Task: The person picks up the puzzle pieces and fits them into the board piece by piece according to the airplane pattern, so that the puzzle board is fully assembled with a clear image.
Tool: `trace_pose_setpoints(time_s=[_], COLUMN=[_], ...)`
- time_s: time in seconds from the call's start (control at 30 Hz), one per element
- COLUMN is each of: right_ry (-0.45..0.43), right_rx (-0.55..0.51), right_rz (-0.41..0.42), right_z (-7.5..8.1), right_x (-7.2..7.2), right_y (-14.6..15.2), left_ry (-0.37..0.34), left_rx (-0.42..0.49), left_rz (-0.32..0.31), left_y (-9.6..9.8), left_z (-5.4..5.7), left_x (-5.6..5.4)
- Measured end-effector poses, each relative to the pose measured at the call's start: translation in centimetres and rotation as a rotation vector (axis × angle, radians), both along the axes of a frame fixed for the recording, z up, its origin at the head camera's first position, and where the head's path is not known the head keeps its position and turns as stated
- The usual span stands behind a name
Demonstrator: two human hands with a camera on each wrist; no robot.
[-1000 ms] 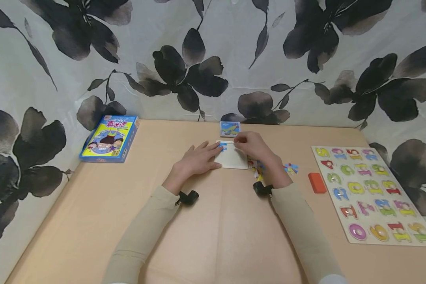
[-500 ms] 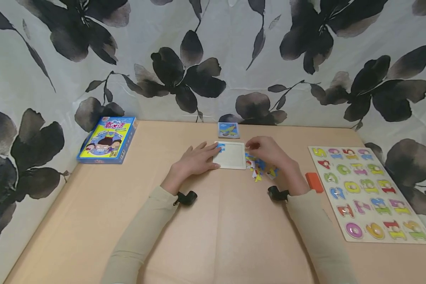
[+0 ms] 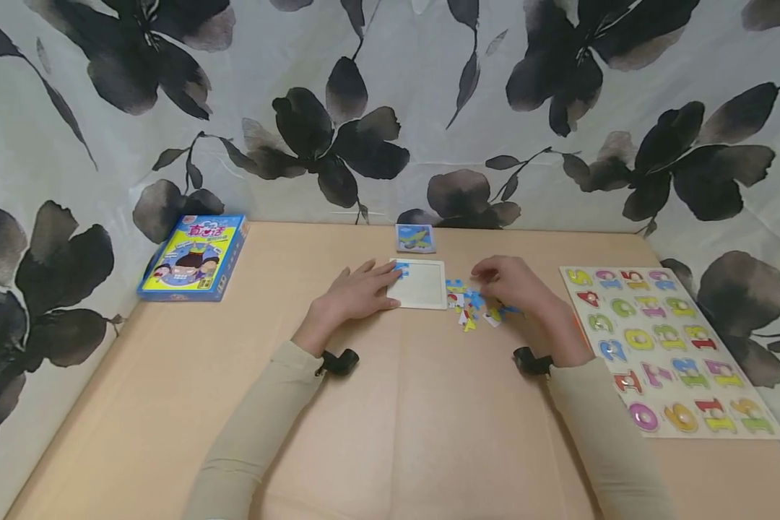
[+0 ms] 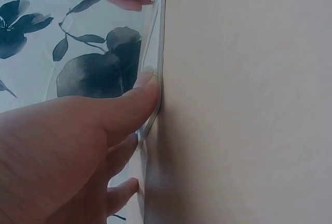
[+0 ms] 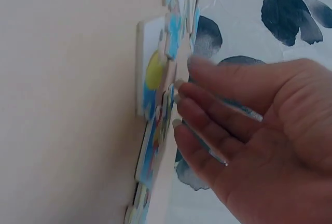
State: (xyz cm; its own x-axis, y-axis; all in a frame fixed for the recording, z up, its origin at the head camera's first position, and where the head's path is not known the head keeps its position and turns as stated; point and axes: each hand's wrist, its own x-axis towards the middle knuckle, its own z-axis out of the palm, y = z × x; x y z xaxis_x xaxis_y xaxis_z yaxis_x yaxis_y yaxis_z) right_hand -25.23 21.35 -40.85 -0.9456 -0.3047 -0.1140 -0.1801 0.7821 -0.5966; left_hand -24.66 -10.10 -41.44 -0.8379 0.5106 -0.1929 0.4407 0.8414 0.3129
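A shallow white puzzle tray point(image 3: 422, 285) lies on the table, with a few blue pieces point(image 3: 401, 270) joined in its upper left corner. My left hand point(image 3: 362, 291) rests on the tray's left side with its fingers spread; in the left wrist view the thumb point(image 4: 132, 102) touches the rim. Right of the tray lies a heap of small jigsaw pieces point(image 3: 466, 302), mostly blue, yellow and white. My right hand point(image 3: 510, 283) is over the heap's right side, fingers loosely bent. No piece shows between those fingers in the right wrist view, where loose pieces point(image 5: 154, 73) stand close by.
Behind the tray lies a small picture card or box point(image 3: 415, 238) with a yellow aeroplane-like shape. A blue and yellow box point(image 3: 195, 258) sits at the back left. A board of colourful numbers point(image 3: 666, 347) lies on the right, and floral cloth point(image 3: 364, 144) hangs behind the table.
My right hand has moved right, from the tray's upper right corner to over the loose pieces. The left hand has stayed on the tray. The head view has shifted slightly.
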Motion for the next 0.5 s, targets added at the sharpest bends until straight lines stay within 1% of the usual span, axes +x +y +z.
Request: trace_pose_setpoints(time_s=[0.17,0.23,0.33,0.5], right_ry=[-0.022,-0.022,-0.029,-0.058], right_rx=[0.029,0.041,0.043,0.007], right_rz=[0.083,0.103,0.098,0.067], right_z=[-0.18,-0.16,-0.10,-0.12], right_x=[0.25,0.36,0.56,0.68], right_y=[-0.26,-0.43,-0.68,-0.92], left_ry=[-0.004,-0.001,0.000,-0.008], left_rx=[0.002,0.002,0.007,0.005], left_rz=[0.002,0.001,-0.001,0.002], left_y=[-0.10,-0.08,-0.01,-0.01], left_z=[0.10,0.20,0.30,0.17], left_x=[0.12,0.14,0.15,0.14])
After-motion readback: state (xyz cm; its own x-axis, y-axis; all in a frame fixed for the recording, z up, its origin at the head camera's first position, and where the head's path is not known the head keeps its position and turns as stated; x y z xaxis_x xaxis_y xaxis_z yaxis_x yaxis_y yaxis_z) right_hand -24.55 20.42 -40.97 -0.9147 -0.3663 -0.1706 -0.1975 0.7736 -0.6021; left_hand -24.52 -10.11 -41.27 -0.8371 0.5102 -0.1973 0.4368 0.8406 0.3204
